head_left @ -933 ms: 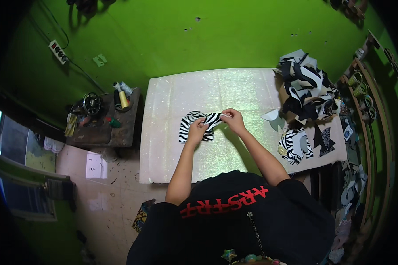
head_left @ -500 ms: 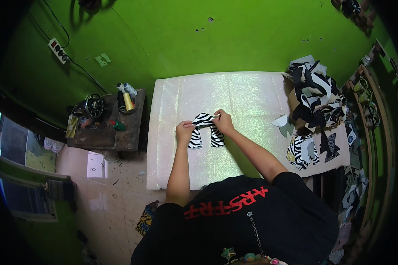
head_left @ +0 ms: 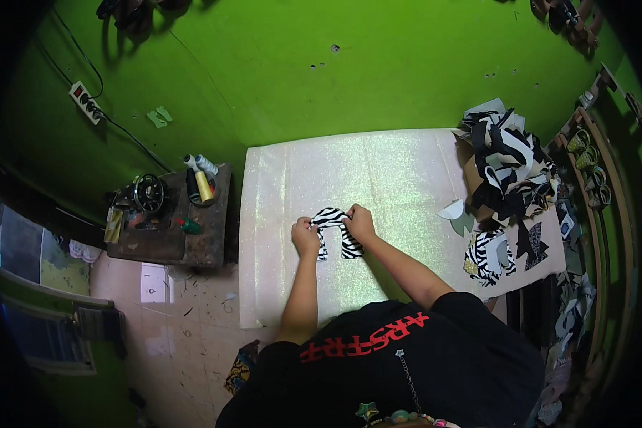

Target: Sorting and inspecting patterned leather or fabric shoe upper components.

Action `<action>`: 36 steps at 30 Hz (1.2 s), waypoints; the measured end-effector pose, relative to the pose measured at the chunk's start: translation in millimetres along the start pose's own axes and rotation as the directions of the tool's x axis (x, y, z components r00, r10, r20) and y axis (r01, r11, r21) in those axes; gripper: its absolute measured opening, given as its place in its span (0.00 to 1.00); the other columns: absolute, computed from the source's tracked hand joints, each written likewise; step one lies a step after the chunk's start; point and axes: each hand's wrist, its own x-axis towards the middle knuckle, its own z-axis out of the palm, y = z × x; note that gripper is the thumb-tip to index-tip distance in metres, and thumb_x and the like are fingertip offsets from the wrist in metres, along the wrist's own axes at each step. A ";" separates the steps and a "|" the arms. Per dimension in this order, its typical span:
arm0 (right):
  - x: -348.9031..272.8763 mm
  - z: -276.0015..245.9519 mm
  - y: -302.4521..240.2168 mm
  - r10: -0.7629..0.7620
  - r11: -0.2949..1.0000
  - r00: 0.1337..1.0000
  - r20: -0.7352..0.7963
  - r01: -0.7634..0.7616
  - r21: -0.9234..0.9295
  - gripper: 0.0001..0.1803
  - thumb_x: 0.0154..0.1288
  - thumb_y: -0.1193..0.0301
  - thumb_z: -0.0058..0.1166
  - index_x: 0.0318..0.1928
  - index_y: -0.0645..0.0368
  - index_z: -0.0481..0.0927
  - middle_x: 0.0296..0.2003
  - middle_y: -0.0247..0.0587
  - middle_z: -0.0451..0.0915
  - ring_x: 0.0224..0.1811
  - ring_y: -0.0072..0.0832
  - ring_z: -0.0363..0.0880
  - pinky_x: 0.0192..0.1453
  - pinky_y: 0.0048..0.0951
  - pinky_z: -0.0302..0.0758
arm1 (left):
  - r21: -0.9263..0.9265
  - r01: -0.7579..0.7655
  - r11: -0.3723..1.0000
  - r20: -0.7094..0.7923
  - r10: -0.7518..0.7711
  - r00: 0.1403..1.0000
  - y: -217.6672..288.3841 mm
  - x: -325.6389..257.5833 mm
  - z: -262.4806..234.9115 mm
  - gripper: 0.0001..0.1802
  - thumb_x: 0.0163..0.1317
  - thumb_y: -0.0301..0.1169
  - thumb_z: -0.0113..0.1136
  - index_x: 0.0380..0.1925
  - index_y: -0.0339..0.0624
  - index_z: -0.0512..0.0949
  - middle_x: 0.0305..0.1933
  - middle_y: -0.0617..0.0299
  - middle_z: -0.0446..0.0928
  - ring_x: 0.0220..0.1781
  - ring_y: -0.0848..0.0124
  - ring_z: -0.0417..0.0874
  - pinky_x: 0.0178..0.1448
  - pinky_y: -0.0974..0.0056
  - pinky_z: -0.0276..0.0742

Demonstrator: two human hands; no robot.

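At the middle of the worktable, a zebra-striped cut piece (head_left: 335,232) is grasped by both hands: the left hand (head_left: 306,237) is closed on its left upper edge and the right hand (head_left: 359,223) is closed on its right upper edge, so that the arched top is pinched between them. The piece is shaped like an inverted U, with 2 legs hanging toward the person and the closed bend pointing away, toward the green wall (head_left: 378,64); its long axis is judged to run roughly from near edge to far edge of the table. It lies on, or just above, the pale glittery sheet (head_left: 406,171); contact cannot be confirmed. For clean handling, even tension between the 2 grips is advised, with the legs kept flat and untwisted. A heap of black, white and striped offcuts (head_left: 510,167) is noted well apart at the right.
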 end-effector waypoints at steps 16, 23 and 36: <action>-44.5 -88.5 36.9 0.211 0.957 0.978 -0.004 -0.206 0.202 0.07 0.48 0.70 0.54 0.25 0.61 0.78 0.19 0.44 0.77 0.22 0.29 0.76 0.31 0.28 0.72 | 0.582 -0.149 0.799 0.224 0.019 0.974 33.3 -40.9 -10.7 0.29 0.50 0.36 0.57 0.55 0.51 0.67 0.54 0.58 0.64 0.53 0.58 0.66 0.54 0.58 0.66; -56.5 -141.0 72.0 0.293 0.928 0.943 -0.158 -0.241 0.286 0.07 0.50 0.70 0.55 0.27 0.60 0.78 0.16 0.35 0.73 0.18 0.22 0.70 0.26 0.25 0.68 | 0.685 -0.017 0.728 0.325 -0.285 0.902 69.4 -43.2 -6.2 0.41 0.51 0.48 0.55 0.63 0.46 0.54 0.67 0.53 0.51 0.67 0.53 0.50 0.65 0.49 0.51; -55.8 -281.7 114.9 0.161 0.893 0.916 -0.368 0.024 0.449 0.06 0.52 0.74 0.56 0.28 0.64 0.75 0.15 0.24 0.64 0.18 0.12 0.59 0.22 0.18 0.57 | 0.415 -0.227 0.881 0.580 -0.063 0.812 195.1 -122.5 98.8 0.48 0.47 0.50 0.58 0.64 0.42 0.48 0.69 0.41 0.30 0.70 0.49 0.24 0.66 0.39 0.27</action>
